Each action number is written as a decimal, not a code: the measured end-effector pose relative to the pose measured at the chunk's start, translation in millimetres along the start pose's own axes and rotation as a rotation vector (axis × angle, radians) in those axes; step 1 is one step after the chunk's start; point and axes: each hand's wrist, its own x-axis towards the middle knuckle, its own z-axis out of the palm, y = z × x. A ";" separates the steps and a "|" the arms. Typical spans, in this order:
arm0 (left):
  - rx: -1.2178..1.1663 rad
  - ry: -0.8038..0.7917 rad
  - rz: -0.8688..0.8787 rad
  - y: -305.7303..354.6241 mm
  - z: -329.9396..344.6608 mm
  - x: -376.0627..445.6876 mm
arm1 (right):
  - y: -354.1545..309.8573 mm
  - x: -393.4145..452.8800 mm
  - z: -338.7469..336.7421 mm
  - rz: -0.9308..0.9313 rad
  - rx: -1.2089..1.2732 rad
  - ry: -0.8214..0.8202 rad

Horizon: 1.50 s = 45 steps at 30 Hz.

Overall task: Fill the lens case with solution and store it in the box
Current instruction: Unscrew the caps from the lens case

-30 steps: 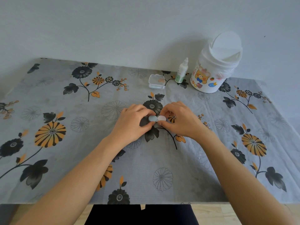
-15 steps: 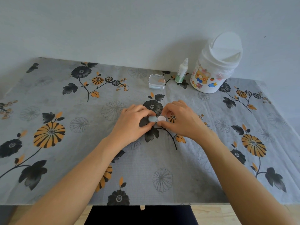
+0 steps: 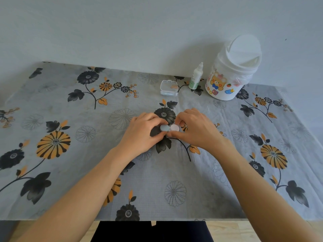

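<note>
Between our hands on the floral surface (image 3: 70, 172) sits the lens case (image 3: 169, 128), two round caps joined, grey-blue and pale pink. Our left hand (image 3: 143, 135) pinches the blue side, our right hand (image 3: 197, 130) the pink. Farther back we see a clear box (image 3: 168, 88), closed, a solution bottle (image 3: 196, 77) and a white bin (image 3: 232, 70), contents hidden.

Plain pale grey-white wall (image 3: 139, 28) fills upper half, bare, matte, small dark speck far right. Worktop (image 3: 174, 172) pushed against wall, covered edge to edge by grey cloth (image 3: 70, 172) printed with black and orange flowers, dark leaves, faint outline blooms, fine grid texture. Cloth slightly creased at right. Soft even light, no hard shadows; dim shade on wall behind far right corner. Below near edge, strip of light wooden floor (image 3: 227, 231) visible.
</note>
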 end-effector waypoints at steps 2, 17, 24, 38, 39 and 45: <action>0.010 -0.002 0.002 0.3 -0.1 -0.2 | -0.9 -0.1 -2.7 -0.025 0.031 -0.018; -0.032 0.018 -0.005 0.3 -0.2 1.1 | 22.6 14.4 -16.5 0.200 0.551 0.181; -0.043 0.011 -0.003 -1.3 0.5 1.6 | 24.4 29.1 9.7 0.290 0.589 0.188; -0.048 0.017 0.001 -1.4 1.3 1.1 | 26.7 32.7 11.5 0.280 0.489 0.170; -0.046 0.017 0.001 -1.4 1.3 1.0 | 26.4 31.3 9.2 0.291 0.509 0.190; -0.042 0.030 0.000 -0.9 2.4 0.3 | 22.7 11.0 -4.3 0.227 0.597 0.154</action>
